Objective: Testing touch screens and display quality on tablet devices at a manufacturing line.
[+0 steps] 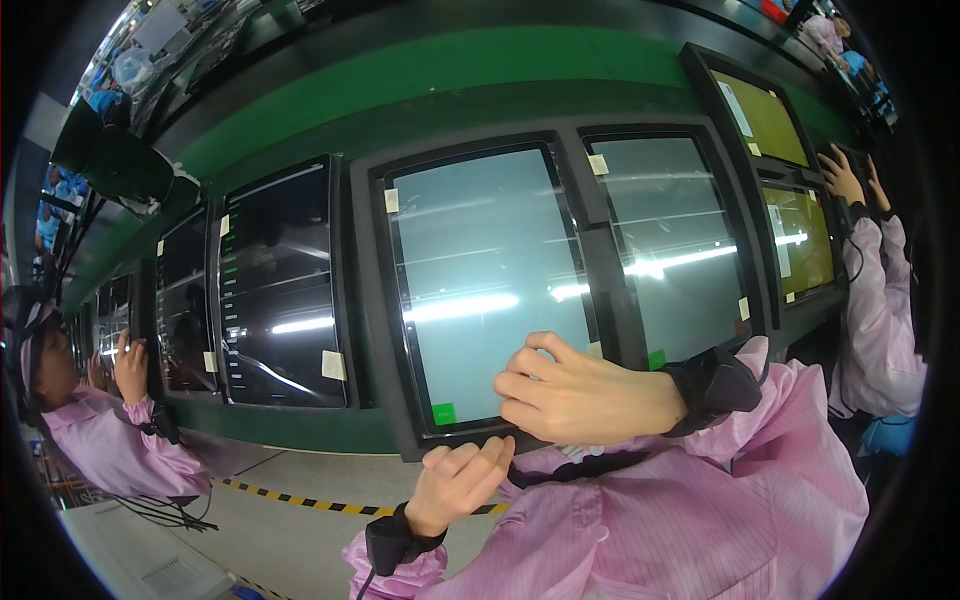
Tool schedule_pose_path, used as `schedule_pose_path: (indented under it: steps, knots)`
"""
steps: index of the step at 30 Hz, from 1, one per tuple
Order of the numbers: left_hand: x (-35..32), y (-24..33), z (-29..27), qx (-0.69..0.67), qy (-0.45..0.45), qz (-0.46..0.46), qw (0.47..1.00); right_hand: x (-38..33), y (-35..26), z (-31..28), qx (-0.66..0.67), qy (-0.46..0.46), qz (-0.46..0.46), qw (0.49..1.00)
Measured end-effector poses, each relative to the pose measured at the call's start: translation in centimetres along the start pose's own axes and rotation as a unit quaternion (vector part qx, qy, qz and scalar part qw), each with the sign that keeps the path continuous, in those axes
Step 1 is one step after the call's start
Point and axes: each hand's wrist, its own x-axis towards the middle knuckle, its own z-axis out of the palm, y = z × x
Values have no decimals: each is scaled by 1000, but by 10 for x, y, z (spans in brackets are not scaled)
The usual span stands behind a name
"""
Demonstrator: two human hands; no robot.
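Two screens are lit pale blue-grey near the middle of the view, and the larger, the pale screen point(480, 250) just left of centre, is the one being attended to. Over its lower right part the right hand point(590, 395) is held with the fingers bent; whether the glass is touched, or anything is pinched between the fingertips, cannot be told. By the lower border the left hand point(460, 485) is held with its fingers curled and close together, and nothing can be seen clasped in it. As far as is shown, the pale screen has been powered, a cream tag point(391, 201) has been fixed at its upper left corner, and a green square point(443, 414) is displayed at its lower left. The neighbouring screen point(665, 205), right of centre, is similarly lit and tagged, with no hand on it, so its state may be judged comparable. At left, two dark screens point(275, 290) point(185, 310) are also tagged, and small rows of marks are shown on the nearer one. No finished sign can be made out with certainty; the handling at the pale screen is judged to be under way, and how much is left cannot be told.
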Motion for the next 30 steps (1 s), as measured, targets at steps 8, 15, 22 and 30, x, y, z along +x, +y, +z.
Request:
schedule_pose_path:
  steps: [8, 15, 22, 30]
  knots:
    - [3, 0, -6, -22, -57, -15, 998, -8, 2, -15, 63, 70, 131, 987]
    - [12, 3, -12, -92, -25, -65, 993, -31, 17, -35, 49, 285, 387, 876]
    - [6, 4, -21, -107, 149, -386, 904, -42, 16, -33, 56, 309, 427, 848]
    - [3, 8, -19, -164, 193, -483, 838, -34, 6, -30, 149, 268, 371, 877]
